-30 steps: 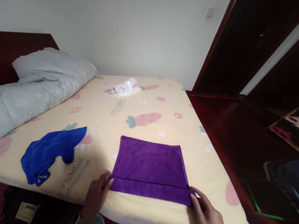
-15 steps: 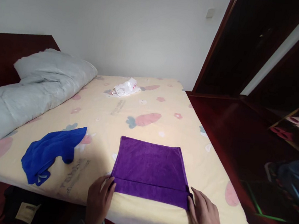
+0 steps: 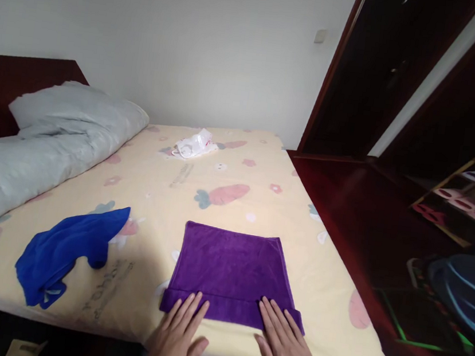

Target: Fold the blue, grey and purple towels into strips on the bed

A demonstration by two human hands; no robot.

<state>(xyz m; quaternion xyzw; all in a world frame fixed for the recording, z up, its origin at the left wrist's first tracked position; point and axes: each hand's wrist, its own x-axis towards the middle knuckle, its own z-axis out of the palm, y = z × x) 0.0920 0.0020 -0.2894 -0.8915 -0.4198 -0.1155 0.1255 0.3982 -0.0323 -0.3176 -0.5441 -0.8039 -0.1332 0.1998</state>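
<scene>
A purple towel [image 3: 233, 261] lies flat near the front edge of the bed, its near edge folded over into a narrow band. My left hand [image 3: 178, 332] rests on the left part of that band, fingers stretched out and pointing away from me. On the band's right part lies my right hand [image 3: 284, 342], also flat with straight fingers. Neither hand grips anything. To the left, a crumpled blue cloth [image 3: 66, 249] sits apart from both hands.
The bed's patterned sheet [image 3: 224, 217] spreads under everything. A grey quilt [image 3: 65, 134] is bunched at the left by the headboard [image 3: 19, 82]. Toward the wall lies a white plastic bag [image 3: 196, 144]. On the right stands a rack with slippers [image 3: 463, 203].
My hands have let go of the towel's near corners and moved inward. Now they lie flat on the folded band. The whole view has shifted slightly.
</scene>
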